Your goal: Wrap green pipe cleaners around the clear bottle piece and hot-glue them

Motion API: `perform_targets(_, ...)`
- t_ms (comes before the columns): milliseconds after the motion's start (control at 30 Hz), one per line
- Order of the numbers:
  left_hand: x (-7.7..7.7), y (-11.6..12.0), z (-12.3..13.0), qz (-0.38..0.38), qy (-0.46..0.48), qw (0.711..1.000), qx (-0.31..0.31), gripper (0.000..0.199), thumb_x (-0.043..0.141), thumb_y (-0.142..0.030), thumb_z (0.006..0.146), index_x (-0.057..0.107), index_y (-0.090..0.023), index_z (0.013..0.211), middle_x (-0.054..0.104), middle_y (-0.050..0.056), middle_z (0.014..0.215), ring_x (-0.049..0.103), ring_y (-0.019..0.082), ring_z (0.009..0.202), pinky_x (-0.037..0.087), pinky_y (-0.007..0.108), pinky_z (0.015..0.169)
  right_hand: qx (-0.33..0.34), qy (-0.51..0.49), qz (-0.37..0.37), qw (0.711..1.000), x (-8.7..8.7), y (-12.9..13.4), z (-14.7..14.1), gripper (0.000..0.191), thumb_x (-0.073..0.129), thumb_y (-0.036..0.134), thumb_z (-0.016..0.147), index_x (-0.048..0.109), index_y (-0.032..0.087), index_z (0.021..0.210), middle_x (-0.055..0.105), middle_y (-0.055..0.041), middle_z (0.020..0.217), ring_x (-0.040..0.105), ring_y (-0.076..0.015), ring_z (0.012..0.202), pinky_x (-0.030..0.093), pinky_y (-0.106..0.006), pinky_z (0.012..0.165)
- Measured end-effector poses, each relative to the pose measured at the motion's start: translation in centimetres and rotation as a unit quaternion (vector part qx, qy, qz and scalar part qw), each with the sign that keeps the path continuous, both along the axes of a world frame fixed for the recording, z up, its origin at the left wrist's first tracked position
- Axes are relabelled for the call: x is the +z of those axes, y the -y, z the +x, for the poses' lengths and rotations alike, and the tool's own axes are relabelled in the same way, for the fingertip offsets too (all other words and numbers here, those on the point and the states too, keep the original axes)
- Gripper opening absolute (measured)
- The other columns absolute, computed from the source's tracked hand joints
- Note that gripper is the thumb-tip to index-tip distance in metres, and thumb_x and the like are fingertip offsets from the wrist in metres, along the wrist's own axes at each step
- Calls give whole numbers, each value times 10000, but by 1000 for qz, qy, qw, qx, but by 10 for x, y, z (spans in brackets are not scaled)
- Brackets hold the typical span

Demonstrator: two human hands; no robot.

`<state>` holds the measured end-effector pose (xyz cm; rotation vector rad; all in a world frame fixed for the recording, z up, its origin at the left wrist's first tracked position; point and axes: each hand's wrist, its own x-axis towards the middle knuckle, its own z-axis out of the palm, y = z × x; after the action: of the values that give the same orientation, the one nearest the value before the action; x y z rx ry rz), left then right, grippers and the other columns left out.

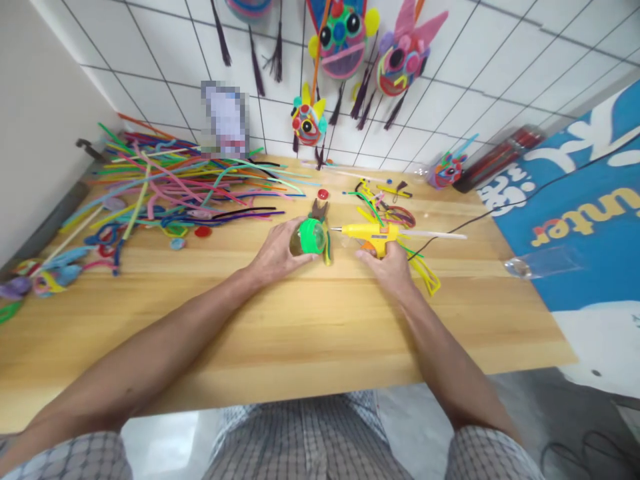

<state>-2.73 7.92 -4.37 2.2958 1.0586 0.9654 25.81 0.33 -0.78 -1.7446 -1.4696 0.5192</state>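
Observation:
My left hand (279, 248) is wrapped round a see-through ball with a green pipe-cleaner band (313, 236) on its right side. In my right hand (390, 265) is a yellow glue gun (367, 232), gripped by its handle. The nozzle points left and stops just short of the green band. A white glue stick (435, 235) sticks out of the gun's back end. Behind the ball lie pliers (320, 210), partly hidden by it, with a small red disc (323, 194) just beyond their jaws.
A big heap of coloured pipe cleaners (170, 173) covers the back left. Yellow pipe-cleaner pieces (429, 277) lie right of the gun, whose black cord (493, 208) runs off rightward. Decorated lion-head ornaments (343, 40) hang on the tiled wall. A dark bottle (495, 160) lies at the back right.

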Motion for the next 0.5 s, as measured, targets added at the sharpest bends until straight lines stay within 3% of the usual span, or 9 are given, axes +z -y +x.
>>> perform_targets(200,2,2,2,2,5,1000,-29,794,838,-428,847,461,-194,1505,625,161,1496,608,335,1396,485,496,1194,16,16,8,1000,-3,3,-14,346,754,535,773,595,234,709,607,4,647,564,-186,604,481,-333,640)
perform_targets(500,3,1,3,6,12,999,-39,836,874,-379,822,448,-206,1521,622,154,1502,605,331,1402,484,490,1201,32,56,21,998,-11,0,-12,308,675,508,877,718,204,847,748,-61,801,682,-250,748,522,-364,711)
